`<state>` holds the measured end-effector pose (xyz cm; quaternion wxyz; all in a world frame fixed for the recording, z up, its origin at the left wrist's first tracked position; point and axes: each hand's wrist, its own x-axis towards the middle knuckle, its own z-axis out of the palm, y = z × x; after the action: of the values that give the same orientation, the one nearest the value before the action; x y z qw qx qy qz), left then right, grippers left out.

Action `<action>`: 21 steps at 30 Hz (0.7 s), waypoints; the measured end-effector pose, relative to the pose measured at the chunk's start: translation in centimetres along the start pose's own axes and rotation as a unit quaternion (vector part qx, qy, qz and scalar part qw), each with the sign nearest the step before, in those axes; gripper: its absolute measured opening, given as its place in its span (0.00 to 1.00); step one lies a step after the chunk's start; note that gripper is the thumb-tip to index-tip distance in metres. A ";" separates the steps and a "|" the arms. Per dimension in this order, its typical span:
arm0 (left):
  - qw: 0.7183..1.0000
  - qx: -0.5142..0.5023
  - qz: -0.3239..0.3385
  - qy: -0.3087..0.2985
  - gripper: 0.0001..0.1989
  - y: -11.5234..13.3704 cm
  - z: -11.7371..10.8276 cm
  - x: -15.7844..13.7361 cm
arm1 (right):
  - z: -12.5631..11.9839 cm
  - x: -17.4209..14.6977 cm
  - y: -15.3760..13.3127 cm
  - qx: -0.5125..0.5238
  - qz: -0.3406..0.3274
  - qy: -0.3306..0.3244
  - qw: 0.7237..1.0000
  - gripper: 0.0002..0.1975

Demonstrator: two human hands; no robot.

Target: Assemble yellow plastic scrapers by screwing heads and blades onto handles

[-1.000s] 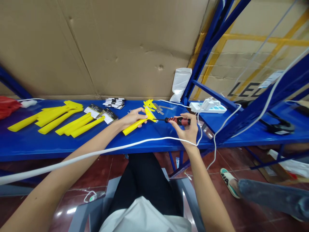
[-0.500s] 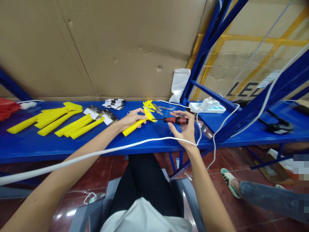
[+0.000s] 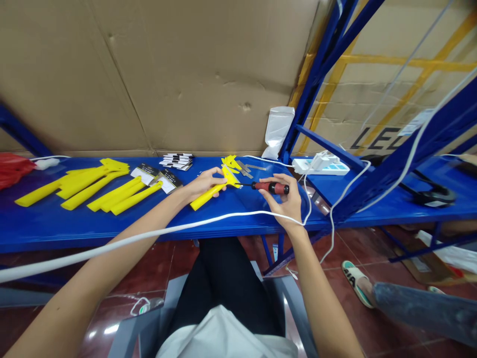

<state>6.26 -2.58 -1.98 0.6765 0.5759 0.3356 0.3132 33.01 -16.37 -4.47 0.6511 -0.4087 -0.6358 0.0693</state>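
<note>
My left hand (image 3: 206, 182) is closed on a yellow scraper (image 3: 207, 197), holding it tilted just above the blue shelf. In my right hand (image 3: 286, 201) is a red and black screwdriver (image 3: 274, 188), gripped by its handle. The screwdriver's dark shaft points left, and its tip meets the scraper's head. Behind the scraper lie small yellow plastic pieces (image 3: 231, 162) and several flat metal blades (image 3: 255, 166). To the left, more yellow scrapers (image 3: 84, 181) rest in a group, and others (image 3: 121, 196) lie by black and white cards (image 3: 169, 182).
A stack of folded cards (image 3: 176, 161) sits near the cardboard wall. A white power strip (image 3: 324, 166) stands right, by a blue upright. A white cable (image 3: 149, 236) crosses in front of my forearms. Another person's leg (image 3: 421, 303) shows at lower right.
My right fingers have closed in around the screwdriver handle, where they were more spread before. The scraper stays in my left hand, nearly unmoved. The view has shifted slightly.
</note>
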 end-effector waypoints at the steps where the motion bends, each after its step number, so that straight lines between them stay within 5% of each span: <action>1: 1.000 0.002 -0.003 -0.008 0.19 0.0 0.0 0.0 | 0.0 0.0 0.1 -0.024 0.000 0.018 1.000 0.28; 8: 1.000 0.000 -0.002 -0.012 0.20 0.0 0.1 -0.2 | 0.1 0.2 0.0 0.062 -0.001 -0.005 0.998 0.29; 14: 0.999 0.014 -0.006 -0.035 0.19 0.1 0.2 -0.4 | 0.2 0.2 0.2 -0.018 -0.006 0.060 0.998 0.28; 21: 1.000 0.007 0.004 -0.011 0.19 -0.1 0.1 -0.3 | 0.1 0.0 0.1 0.054 0.003 0.008 0.999 0.24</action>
<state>6.22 -2.89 -2.08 0.6749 0.5851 0.3285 0.3072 32.95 -16.25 -4.56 0.6771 -0.3757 -0.6246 0.1017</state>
